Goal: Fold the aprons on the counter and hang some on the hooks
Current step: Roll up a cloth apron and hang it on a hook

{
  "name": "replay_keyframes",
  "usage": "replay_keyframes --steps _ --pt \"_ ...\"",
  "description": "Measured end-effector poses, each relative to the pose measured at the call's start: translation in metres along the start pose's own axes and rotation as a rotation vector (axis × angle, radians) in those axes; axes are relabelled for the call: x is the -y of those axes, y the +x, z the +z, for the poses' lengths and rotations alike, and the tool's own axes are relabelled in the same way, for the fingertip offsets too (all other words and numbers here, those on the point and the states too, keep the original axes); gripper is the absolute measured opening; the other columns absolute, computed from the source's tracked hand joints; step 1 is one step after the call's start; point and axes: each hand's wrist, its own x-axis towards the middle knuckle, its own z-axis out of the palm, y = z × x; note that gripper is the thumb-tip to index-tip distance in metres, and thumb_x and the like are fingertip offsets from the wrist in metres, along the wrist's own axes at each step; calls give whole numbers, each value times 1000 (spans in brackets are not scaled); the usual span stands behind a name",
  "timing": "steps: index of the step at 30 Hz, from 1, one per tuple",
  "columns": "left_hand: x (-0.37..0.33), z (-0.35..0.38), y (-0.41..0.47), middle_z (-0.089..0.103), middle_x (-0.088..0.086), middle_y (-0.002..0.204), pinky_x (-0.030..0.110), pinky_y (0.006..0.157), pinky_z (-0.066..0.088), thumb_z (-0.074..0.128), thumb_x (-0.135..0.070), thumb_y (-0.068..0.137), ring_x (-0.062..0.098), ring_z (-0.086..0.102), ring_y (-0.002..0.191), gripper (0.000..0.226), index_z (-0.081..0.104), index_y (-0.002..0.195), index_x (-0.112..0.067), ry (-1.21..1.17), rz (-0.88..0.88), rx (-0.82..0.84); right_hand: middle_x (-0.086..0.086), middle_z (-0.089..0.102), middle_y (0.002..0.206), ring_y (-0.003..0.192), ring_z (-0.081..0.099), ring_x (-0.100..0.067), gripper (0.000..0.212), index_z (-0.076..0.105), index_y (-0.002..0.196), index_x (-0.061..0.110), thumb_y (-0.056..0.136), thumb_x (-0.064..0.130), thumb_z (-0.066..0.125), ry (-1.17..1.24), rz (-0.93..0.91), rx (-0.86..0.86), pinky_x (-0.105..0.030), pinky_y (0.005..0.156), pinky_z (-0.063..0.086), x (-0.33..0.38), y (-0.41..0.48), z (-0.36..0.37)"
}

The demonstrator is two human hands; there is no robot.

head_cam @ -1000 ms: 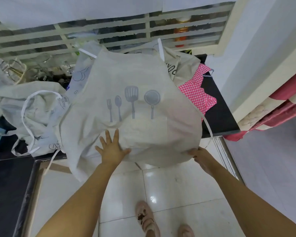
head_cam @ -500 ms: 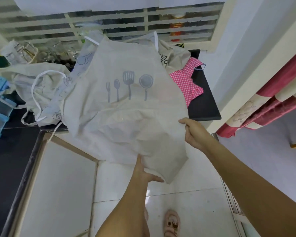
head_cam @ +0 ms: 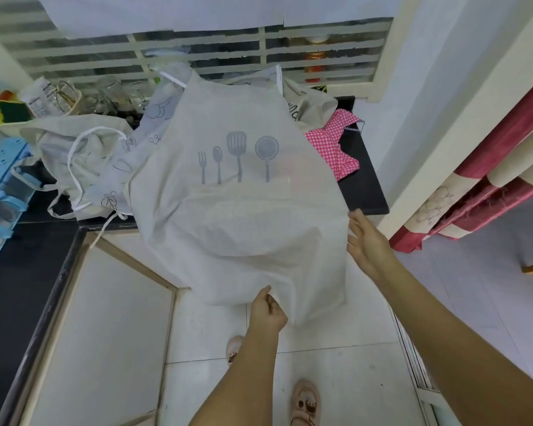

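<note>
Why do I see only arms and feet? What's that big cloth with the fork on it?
The camera sits on the person's head, looking down, so only their arms and feet show. The cloth is a pale apron printed with a fork, spoon, spatula and pan, hanging off a black counter. The left hand pinches its bottom edge; the right hand is open beside its side edge. A heap of other aprons and a pink checked cloth lie on the counter.
</note>
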Motion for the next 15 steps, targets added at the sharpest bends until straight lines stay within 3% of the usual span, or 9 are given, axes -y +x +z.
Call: replay_keyframes --steps 2,3,4,6,7,9,10,12,15 --pt "0 -10 9 63 0 72 38 100 46 62 -4 82 21 63 87 18 58 67 -12 36 44 -36 0 48 140 133 43 -24 47 42 140 19 98 40 47 -85 23 -151 -36 107 35 -32 -9 -23" --pt "0 -15 10 61 -1 70 35 98 47 63 -1 76 20 62 81 18 56 65 -13 57 46 -49 -3 46 138 133 41 -27 58 37 143 16 95 45 51 -122 93 -217 -38 108 32 -53 -16 -34" --pt "1 -18 8 59 -2 68 31 94 48 63 0 70 17 60 78 18 54 64 -14 63 38 -65 -7 53 124 122 50 -29 67 41 140 14 88 53 58 -144 191 -276 -38 101 38 -74 -24 -42" --pt "2 -21 2 54 -1 56 25 70 53 53 2 72 15 57 60 21 49 56 -11 28 23 -34 -12 56 83 76 59 -28 81 52 117 17 57 66 77 -108 421 -274 -37 67 46 -113 -42 -53" --pt "3 -21 -2 50 1 50 26 57 53 45 4 76 17 55 49 30 47 50 -9 12 23 -7 -16 56 85 72 57 -30 95 51 121 16 46 62 85 -66 539 -210 -37 60 44 -129 -47 -55" --pt "5 -17 -12 46 3 47 28 46 52 36 7 80 20 53 40 40 46 45 -9 0 43 59 -25 49 118 92 58 -37 123 27 145 10 46 51 88 114 704 -82 -45 73 49 -155 -54 -53" --pt "6 -15 -15 44 3 47 28 45 52 34 7 81 20 51 39 39 45 47 -10 -2 49 73 -26 48 123 99 57 -39 128 20 146 -2 50 57 80 249 755 -47 -46 82 48 -163 -59 -47" --pt "7 -16 -21 42 2 46 23 43 48 34 6 81 17 46 38 35 42 53 -13 -7 73 84 -30 54 125 113 56 -38 114 34 136 -15 60 61 71 514 769 13 -45 93 46 -169 -66 -31" --pt "3 -23 -19 41 1 52 27 51 54 38 6 82 17 46 50 28 46 61 -12 -8 60 122 -21 62 123 113 60 -31 103 52 128 -2 40 27 96 756 610 31 -42 87 54 -159 -65 -12"
